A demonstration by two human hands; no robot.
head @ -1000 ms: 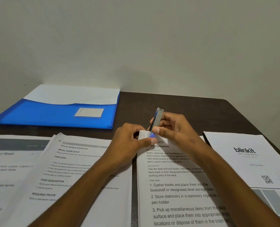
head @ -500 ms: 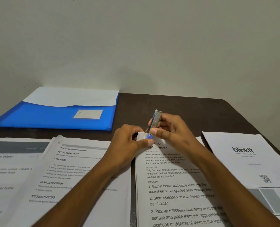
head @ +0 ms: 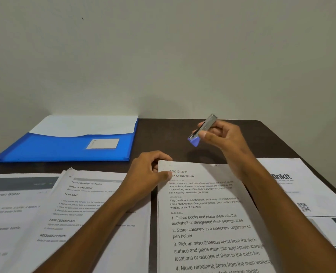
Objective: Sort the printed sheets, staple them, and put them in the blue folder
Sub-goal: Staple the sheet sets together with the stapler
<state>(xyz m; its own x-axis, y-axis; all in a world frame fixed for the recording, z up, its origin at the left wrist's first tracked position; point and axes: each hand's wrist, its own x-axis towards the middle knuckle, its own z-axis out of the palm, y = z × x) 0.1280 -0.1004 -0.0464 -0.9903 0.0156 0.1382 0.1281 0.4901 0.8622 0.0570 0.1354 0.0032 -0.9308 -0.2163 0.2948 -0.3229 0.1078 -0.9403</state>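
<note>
A small silver stapler with a blue tip [head: 201,131] is held in the air by my right hand [head: 224,140], above the dark table and clear of the paper. My left hand [head: 149,172] pinches the top left corner of the "Desk Organization" sheets [head: 208,217], thumb on top. The blue folder [head: 68,148] lies flat at the back left with a white sheet sticking out of it. A "Perfume Sampling" set of sheets [head: 80,209] lies under my left forearm.
Another printed set [head: 11,209] with a dark header lies at the far left. A "blinkit" sheet [head: 301,190] rests at the right near the table edge. Dark table [head: 173,134] shows between folder and sheets. A plain wall stands behind.
My right hand has lifted the stapler off the sheets' top left corner, up and to the right. My left hand still pinches that corner.
</note>
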